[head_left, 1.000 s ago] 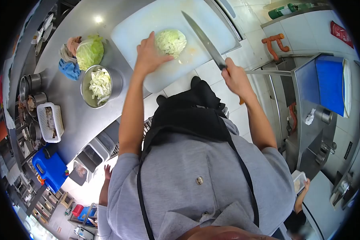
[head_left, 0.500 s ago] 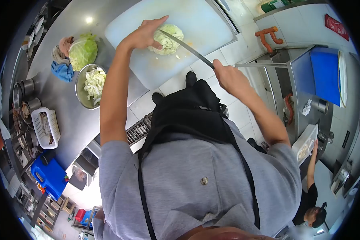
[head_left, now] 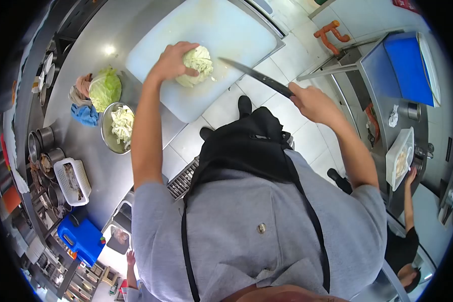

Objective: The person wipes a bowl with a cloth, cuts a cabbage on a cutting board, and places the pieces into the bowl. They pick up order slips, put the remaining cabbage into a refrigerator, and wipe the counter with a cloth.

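Note:
On the white cutting board [head_left: 186, 105] lies a piece of pale green cabbage [head_left: 200, 65], cut face up. My left hand [head_left: 172, 63] grips its left side, thumb near and fingers at the far side. My right hand [head_left: 314, 103] is wrapped round the handle of a long kitchen knife [head_left: 256, 75]. The blade points left toward the cabbage and is apart from it, over the board's right part. Small scraps lie beside the cabbage. Left of the board stands a metal bowl [head_left: 105, 133] with chopped cabbage [head_left: 122, 123] in it.
A larger cabbage piece [head_left: 105, 91] rests by crumpled cloths [head_left: 84, 113] on the steel counter [head_left: 60, 118]. A white basket [head_left: 80, 173] and metal pots [head_left: 45, 136] stand farther left. At right, a co-worker's hand [head_left: 411, 175] touches a white tray [head_left: 400, 158] near the sink.
The knife has moved right, away from the cabbage, with my right hand. My left hand has shifted from spread over the cabbage to gripping its left side. The whole view has shifted slightly.

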{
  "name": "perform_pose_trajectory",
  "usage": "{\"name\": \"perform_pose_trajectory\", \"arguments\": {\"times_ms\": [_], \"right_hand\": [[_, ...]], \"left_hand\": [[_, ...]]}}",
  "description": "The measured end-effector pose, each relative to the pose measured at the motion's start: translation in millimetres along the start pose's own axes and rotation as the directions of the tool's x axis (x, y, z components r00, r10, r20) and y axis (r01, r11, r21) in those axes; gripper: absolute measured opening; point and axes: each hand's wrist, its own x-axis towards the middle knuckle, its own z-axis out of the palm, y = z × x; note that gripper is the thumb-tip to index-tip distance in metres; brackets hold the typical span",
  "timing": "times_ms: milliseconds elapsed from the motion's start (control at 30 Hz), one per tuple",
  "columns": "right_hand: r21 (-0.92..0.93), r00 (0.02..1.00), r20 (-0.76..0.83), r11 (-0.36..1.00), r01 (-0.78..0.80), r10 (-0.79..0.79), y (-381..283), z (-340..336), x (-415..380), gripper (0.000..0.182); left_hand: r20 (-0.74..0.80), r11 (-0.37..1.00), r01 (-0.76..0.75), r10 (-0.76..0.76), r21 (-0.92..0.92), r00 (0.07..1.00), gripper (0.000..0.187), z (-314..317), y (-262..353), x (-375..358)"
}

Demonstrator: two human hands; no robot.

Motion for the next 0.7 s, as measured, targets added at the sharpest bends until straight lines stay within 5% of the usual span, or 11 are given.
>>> {"name": "perform_pose_trajectory", "arguments": {"times_ms": [67,100,167,233,300,400,700], "right_hand": [[0.072,0.999,-0.045,0.997,-0.022,0.026,-3,9,4,0.017],[0.151,0.993,-0.093,0.987,-0.054,0.068,-7,18,9,0.017],[0.182,0.995,-0.102,0.983,0.013,0.006,-13,37,29,0.015],[0.107,0.997,-0.059,0.993,0.056,-0.05,-27,44,48,0.017],[0.111,0.996,-0.057,0.991,0.073,-0.067,-43,37,54,0.019],[0.072,0.993,-0.059,0.991,0.109,-0.105,-59,14,53,0.02],[-0.041,0.984,-0.027,0.983,0.177,-0.178,-70,26,98,0.02]], "left_hand": [[-0.301,0.974,0.226,-0.221,-0.019,0.928,0.078,27,15,-21],[-0.298,0.972,0.233,-0.226,-0.015,0.927,0.078,45,19,-24],[-0.704,0.924,0.383,-0.275,-0.004,0.655,0.081,87,38,-27],[-0.75,0.89,0.456,-0.308,-0.009,0.586,0.078,92,53,-27],[-0.856,0.931,0.359,-0.137,0.06,0.499,0.059,89,52,-22],[-0.805,0.981,0.145,0.016,0.126,0.592,0.037,83,34,-6],[-0.764,0.985,0.137,-0.009,0.104,0.645,0.019,79,39,-1]]}}
